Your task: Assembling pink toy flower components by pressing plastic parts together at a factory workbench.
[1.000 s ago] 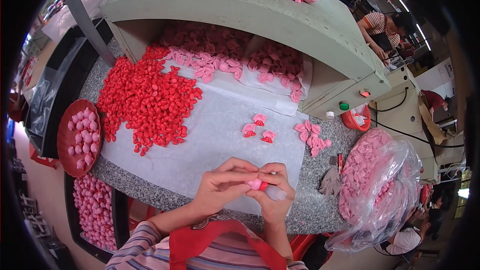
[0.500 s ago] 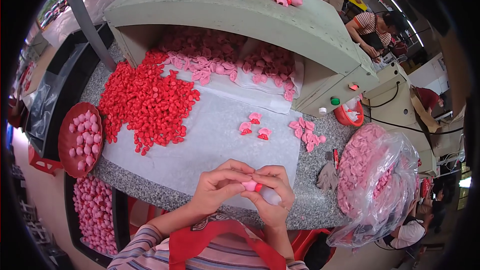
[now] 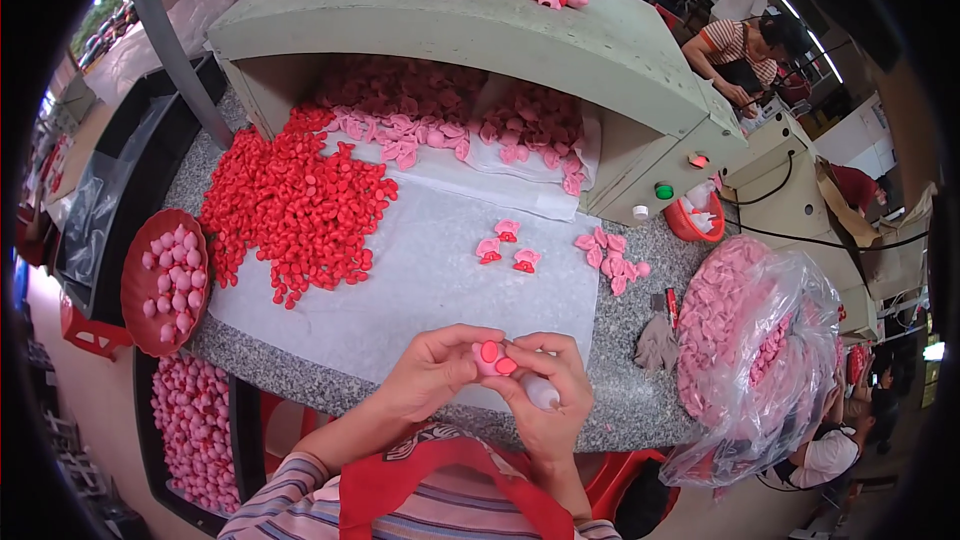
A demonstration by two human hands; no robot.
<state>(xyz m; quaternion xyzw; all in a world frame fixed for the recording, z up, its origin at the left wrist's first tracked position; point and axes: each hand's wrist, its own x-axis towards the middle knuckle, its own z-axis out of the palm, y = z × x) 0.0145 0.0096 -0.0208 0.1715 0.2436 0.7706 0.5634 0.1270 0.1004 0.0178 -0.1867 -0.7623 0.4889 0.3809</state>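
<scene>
Close to the table's near edge, a small pink toy part with red oval pieces (image 3: 489, 360) is pinched in the fingers of my left hand (image 3: 430, 372). My right hand (image 3: 556, 398) is wrapped round a whitish, translucent squeeze bottle (image 3: 542, 393), and its fingertips meet the toy part too. The bottle's tip is hidden by the fingers. Beyond the hands, on a white sheet (image 3: 400, 305), sit three pink parts with red bases (image 3: 525, 260). A small cluster of pink parts (image 3: 617, 265) lies to their right.
A heap of red pieces (image 3: 290, 210) covers the sheet's left. Behind stands a pale green metal housing (image 3: 440, 15) holding pink parts. A red dish (image 3: 135, 305) of pink balls is at left, a plastic bag (image 3: 770, 340) of pink parts at right. Co-workers sit far right.
The toy part has been turned in my fingers, so its red ovals now face up. The bottle stays in my right hand, slightly shifted.
</scene>
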